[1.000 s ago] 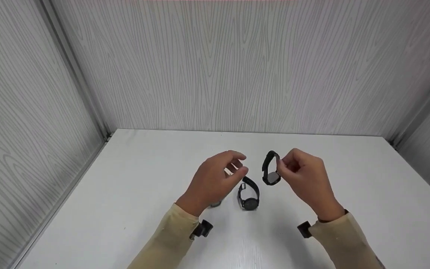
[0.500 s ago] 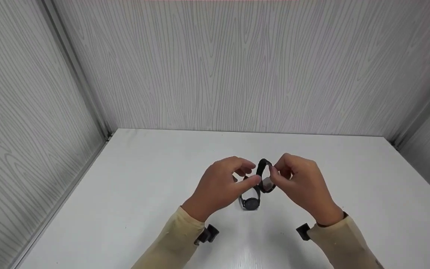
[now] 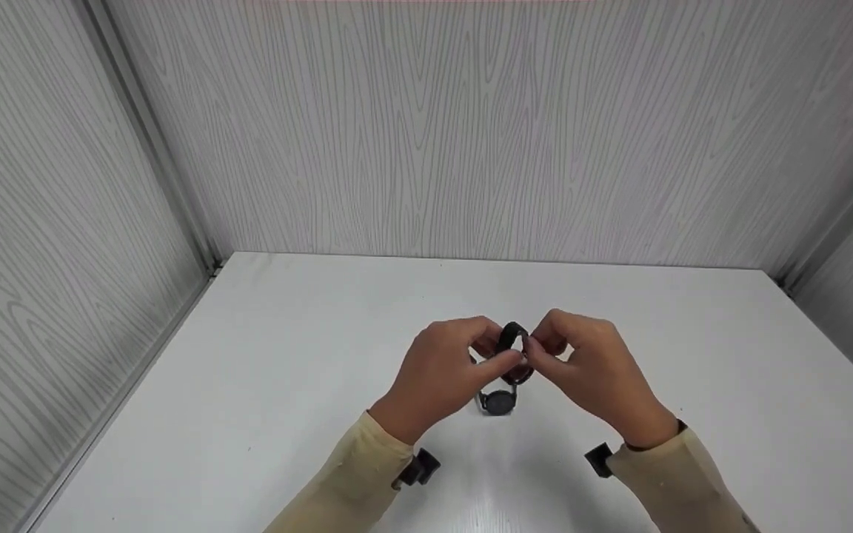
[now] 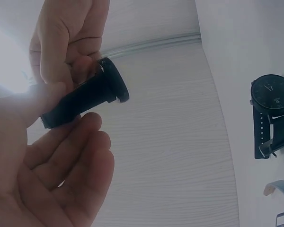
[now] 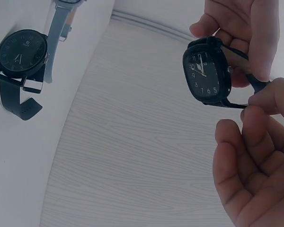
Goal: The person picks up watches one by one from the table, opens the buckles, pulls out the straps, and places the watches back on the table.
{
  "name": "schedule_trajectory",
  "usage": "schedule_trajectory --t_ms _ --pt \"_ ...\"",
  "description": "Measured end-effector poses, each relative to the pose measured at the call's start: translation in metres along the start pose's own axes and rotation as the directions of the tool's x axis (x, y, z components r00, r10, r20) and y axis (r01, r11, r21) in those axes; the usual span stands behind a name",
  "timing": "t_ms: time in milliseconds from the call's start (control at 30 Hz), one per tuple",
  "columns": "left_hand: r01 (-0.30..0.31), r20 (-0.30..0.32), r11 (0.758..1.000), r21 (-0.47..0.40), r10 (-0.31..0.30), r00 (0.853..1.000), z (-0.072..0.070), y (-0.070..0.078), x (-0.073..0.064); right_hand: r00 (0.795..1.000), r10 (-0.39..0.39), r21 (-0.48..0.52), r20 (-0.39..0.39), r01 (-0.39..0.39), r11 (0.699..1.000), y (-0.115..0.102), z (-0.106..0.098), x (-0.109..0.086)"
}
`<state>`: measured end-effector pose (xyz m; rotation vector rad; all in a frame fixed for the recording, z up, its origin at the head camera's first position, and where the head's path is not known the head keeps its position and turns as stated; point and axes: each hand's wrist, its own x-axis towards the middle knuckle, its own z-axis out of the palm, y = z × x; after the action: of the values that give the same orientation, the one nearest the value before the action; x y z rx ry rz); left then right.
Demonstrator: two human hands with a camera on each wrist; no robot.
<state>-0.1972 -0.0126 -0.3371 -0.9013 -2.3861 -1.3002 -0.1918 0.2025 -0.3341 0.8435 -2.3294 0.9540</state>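
Observation:
A black wristwatch (image 3: 512, 334) with a squarish dial (image 5: 208, 73) is held up above the table between both hands, its strap bent into a loop. My right hand (image 3: 586, 370) pinches the strap between thumb and fingertips. From the other side, the thumb and fingers of my left hand (image 3: 441, 370) grip the strap (image 4: 83, 99) too. Below them on the table lies a round black watch (image 3: 499, 403), its dial (image 5: 21, 52) facing up and partly covered by my left hand in the head view. Whether the held strap is buckled cannot be seen.
Beside the round watch lies a watch with a pale blue strap (image 5: 57, 40), hidden in the head view. The white table (image 3: 308, 311) is bounded by pale wood-grain panels (image 3: 426, 133) at the back and sides. Small black cameras (image 3: 419, 466) sit on both wrists.
The held watch has moved left and slightly down with my right hand. My left hand has moved right, from apart to gripping the strap. The round watch stays put.

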Motion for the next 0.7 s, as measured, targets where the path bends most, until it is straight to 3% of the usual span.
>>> schedule_trajectory --t_ms 167,300,533,700 --pt "0.004 0.045 0.999 -0.038 -0.002 0.999 -0.0039 -0.001 0.0002 1.0 -0.008 -0.007 -0.005 0.008 1.0 0.0006 -0.0019 0.0004" --pt "-0.013 0.087 1.0 -0.019 0.014 0.996 -0.006 -0.002 0.0002 0.999 -0.032 -0.008 0.0 0.032 0.999 0.001 -0.0028 0.0008" --pt "-0.033 0.137 0.999 0.021 0.03 0.99 -0.0086 -0.0011 -0.0001 0.992 -0.118 0.104 0.044 0.113 0.988 0.001 -0.0018 0.0012" --pt "-0.056 0.121 0.997 0.044 0.051 0.991 -0.0082 -0.0014 -0.0005 0.994 -0.065 0.161 0.094 0.049 0.986 0.0022 -0.003 0.0008"
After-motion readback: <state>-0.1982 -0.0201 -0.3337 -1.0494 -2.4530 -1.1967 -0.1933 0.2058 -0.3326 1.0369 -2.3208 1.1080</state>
